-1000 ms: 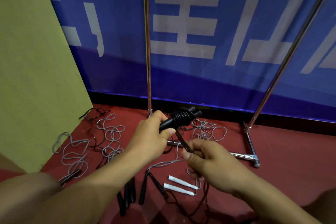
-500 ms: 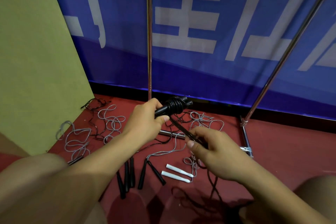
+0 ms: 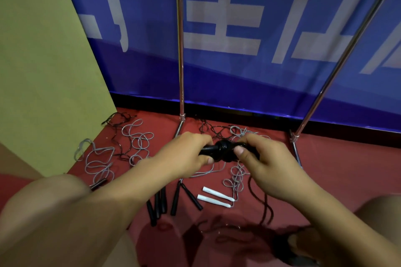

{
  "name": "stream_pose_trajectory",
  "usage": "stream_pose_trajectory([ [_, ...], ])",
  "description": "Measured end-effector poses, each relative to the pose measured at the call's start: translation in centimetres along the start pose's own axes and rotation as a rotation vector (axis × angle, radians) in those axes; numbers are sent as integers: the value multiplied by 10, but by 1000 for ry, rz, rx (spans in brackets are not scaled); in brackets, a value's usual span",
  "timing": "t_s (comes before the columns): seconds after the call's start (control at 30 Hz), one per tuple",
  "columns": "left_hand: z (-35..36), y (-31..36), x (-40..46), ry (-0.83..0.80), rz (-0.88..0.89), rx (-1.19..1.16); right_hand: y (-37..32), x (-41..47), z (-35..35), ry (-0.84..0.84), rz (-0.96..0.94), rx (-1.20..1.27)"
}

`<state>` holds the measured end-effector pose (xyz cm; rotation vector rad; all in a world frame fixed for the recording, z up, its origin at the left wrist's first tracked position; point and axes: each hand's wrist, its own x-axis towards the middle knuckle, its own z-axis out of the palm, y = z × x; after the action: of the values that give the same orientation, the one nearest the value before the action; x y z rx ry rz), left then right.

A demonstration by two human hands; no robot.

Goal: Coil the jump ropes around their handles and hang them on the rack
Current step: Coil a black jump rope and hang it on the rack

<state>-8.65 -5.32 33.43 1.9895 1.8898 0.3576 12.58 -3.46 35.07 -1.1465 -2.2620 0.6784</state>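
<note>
Above the red floor [image 3: 325, 169], in front of the chrome tube rack [image 3: 180, 50], both hands hold the black plastic jump-rope handles wound with black cord [image 3: 223, 151]. The left hand [image 3: 184, 156] has its grip closed round the handle end; the right hand [image 3: 267, 165] pinches the coil, cord trailing down.

Both my forearms reach forward and converge on the black rope bundle [image 3: 224, 152]. Left hand [image 3: 186, 156] sits just left of the bundle, fingers curled round its handle end, thumb tip showing beneath. Right hand [image 3: 263, 162] sits just right of it, fingers curled over the far end, thumb pressed against the coils. Bare knees show near both lower corners, well below the bundle.
</note>
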Motion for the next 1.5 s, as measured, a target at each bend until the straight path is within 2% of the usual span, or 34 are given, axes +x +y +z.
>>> stream_pose_trajectory([
  [0.2, 3, 9, -11, -102, 136, 67, 7, 6, 0, 107, -5, -232],
  [0.4, 4, 7, -18, -112, 242, 64, 15, 15, -7, 152, 159, -205],
  [0.53, -1, 8, -24, -130, 274, -66, 16, 21, -14, 130, 250, -91],
  [0.63, -10, 11, -27, -149, 294, -214, 17, 25, -19, 99, 301, 108],
  [0.77, -19, 15, -31, -218, 322, -447, 15, 28, -21, 56, 316, 407],
  [0.9, -23, 17, -33, -236, 319, -692, 15, 31, -22, 50, 307, 546],
  [1.3, -21, 23, -36, -204, 388, -777, 22, 42, -11, 53, 347, 595],
  [1.37, -19, 22, -34, -158, 383, -788, 24, 40, -7, 62, 341, 649],
  [1.5, -17, 18, -27, -49, 330, -836, 27, 32, 7, 92, 336, 520],
])
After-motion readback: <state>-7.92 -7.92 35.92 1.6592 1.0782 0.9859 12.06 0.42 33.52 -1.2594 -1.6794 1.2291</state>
